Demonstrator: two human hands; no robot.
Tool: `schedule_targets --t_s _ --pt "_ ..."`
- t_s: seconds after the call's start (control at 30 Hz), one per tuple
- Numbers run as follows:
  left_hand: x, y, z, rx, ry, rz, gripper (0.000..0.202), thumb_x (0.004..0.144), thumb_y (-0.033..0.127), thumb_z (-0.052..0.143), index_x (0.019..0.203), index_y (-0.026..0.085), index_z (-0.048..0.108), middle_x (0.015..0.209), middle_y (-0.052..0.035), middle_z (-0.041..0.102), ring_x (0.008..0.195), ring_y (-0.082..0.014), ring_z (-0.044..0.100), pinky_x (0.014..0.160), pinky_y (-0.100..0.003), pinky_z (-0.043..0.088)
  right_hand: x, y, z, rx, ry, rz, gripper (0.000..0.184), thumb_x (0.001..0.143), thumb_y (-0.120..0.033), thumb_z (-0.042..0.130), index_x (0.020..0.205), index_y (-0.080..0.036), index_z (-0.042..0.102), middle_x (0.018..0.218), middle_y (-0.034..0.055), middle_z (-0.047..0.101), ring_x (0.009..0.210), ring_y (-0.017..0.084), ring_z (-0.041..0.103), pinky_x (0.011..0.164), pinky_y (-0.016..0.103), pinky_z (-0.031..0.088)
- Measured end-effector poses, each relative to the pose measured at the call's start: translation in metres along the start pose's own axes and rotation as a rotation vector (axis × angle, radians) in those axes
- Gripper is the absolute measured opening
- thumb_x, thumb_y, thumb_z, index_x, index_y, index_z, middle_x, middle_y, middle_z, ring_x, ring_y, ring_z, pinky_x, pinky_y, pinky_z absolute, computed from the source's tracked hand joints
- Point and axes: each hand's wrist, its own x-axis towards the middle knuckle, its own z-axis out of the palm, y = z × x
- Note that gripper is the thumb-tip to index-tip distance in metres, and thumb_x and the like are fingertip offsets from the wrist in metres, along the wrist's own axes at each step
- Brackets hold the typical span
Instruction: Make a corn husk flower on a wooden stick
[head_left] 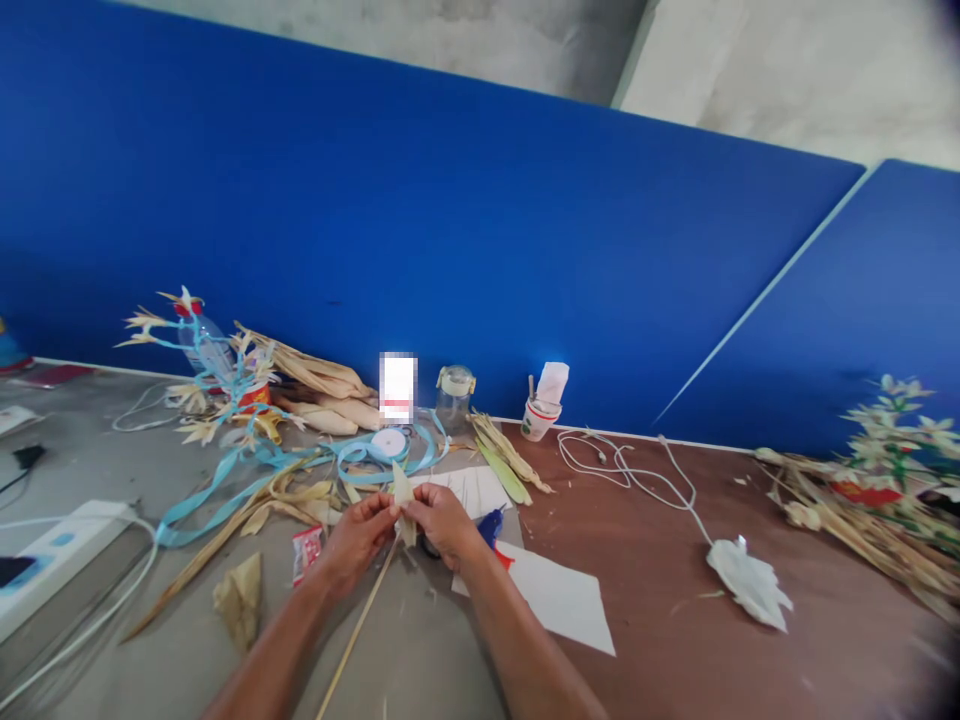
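Note:
My left hand [358, 538] and my right hand [442, 520] meet over the desk, both pinched on a pale dried husk leaf [403, 492] that points upward between them. A thin wooden stick [358, 630] runs from the leaf down toward me, under my left hand. Light blue ribbon [225, 480] loops across the desk just beyond my hands, beside a white ribbon spool [388, 442]. Loose dried husks [292, 495] lie to the left of my hands.
White paper sheets [559, 600] lie by my right forearm. A jar [454, 398], a paper cup [540, 418], a white cable [637, 470], a power strip [60, 550] and husk flower bunches [885, 480] spread along the blue partition [450, 220].

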Motion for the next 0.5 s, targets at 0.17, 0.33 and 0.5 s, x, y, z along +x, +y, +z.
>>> schedule_targets --t_s 0.17,0.33,0.5 --pt "0.0009 -0.0018 -0.0038 0.007 -0.022 0.0 0.024 0.062 0.03 0.082 0.071 0.014 0.066 0.061 0.0006 0.059 0.051 -0.007 0.046 0.049 -0.02 0.032 -0.0007 -0.0001 0.0023 0.023 -0.005 -0.021 0.01 0.065 -0.024 0.064 0.066 -0.016 0.058 0.054 -0.0053 0.051 0.048 0.007 0.04 0.05 0.021 0.032" --pt "-0.0026 0.0027 -0.0023 -0.057 -0.064 -0.028 0.02 0.064 0.027 0.08 0.071 0.013 0.069 0.063 -0.0019 0.061 0.053 -0.0086 0.049 0.051 -0.02 0.037 -0.0027 0.0 0.0057 0.167 -0.071 0.01 0.017 0.062 -0.029 0.068 0.063 -0.017 0.056 0.054 -0.005 0.052 0.049 0.008 0.044 0.051 0.021 0.035" --pt "-0.0061 0.0056 -0.0008 -0.082 -0.058 -0.028 0.015 0.064 0.022 0.079 0.07 0.013 0.069 0.062 -0.0024 0.061 0.053 -0.0094 0.05 0.051 -0.02 0.038 -0.0023 0.0052 0.0065 0.227 -0.116 0.03 0.023 0.06 -0.035 0.071 0.064 -0.018 0.057 0.053 -0.0045 0.053 0.05 0.01 0.046 0.052 0.022 0.036"
